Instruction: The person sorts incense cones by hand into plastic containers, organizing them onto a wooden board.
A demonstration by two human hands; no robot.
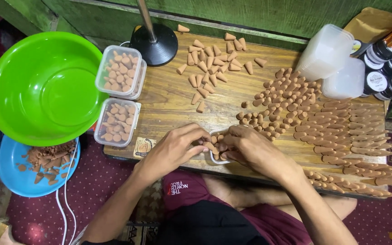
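hands: our left hand [173, 149] and right hand [250, 147] meet over the small clear tub [215, 146] at the near edge of the wooden table [169, 102]; fingers of both pinched on brown cones [210, 146] right at the tub, which sits under and between the hands
in-hand tub: partly filled as far as we can see, mostly hidden by fingers
done: two filled tubs [119, 97] left of the in-hand tub, one behind the other
left: big spread of loose cones [323, 122] right of the in-hand tub, smaller scatter [209, 68] beyond it
spares: stack of empty tubs [325, 52] far right of it
off-table: green basin [46, 86] empty, blue plate [21, 174] with broken bits, both left of the in-hand tub
estimate: early, most cones still unpacked
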